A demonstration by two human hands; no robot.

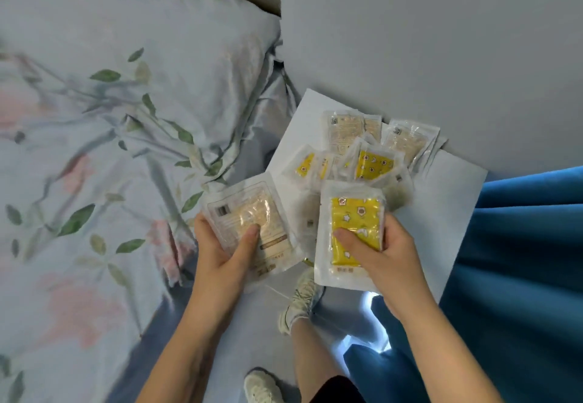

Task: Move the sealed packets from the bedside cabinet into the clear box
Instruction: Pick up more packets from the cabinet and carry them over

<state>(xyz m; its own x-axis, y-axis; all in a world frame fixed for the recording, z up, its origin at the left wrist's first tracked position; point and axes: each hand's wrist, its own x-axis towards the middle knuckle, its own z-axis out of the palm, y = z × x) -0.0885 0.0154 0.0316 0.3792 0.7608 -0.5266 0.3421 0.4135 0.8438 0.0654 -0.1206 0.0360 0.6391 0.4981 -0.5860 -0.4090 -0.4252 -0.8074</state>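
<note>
My left hand (225, 252) grips a sealed packet with beige contents (252, 213), thumb on its front, held above the cabinet's near left corner. My right hand (375, 254) grips a packet with a yellow printed insert (353, 213), thumb pressed on its lower face. Several more sealed packets (375, 153), some yellow and some beige, lie in a loose pile on the white bedside cabinet top (454, 181). No clear box is in view.
A bed with a floral duvet and pillow (110, 118) fills the left. A grey wall (426, 39) stands behind the cabinet. A blue curtain (520, 260) hangs at the right. My legs and white shoes (299, 301) stand on the floor below.
</note>
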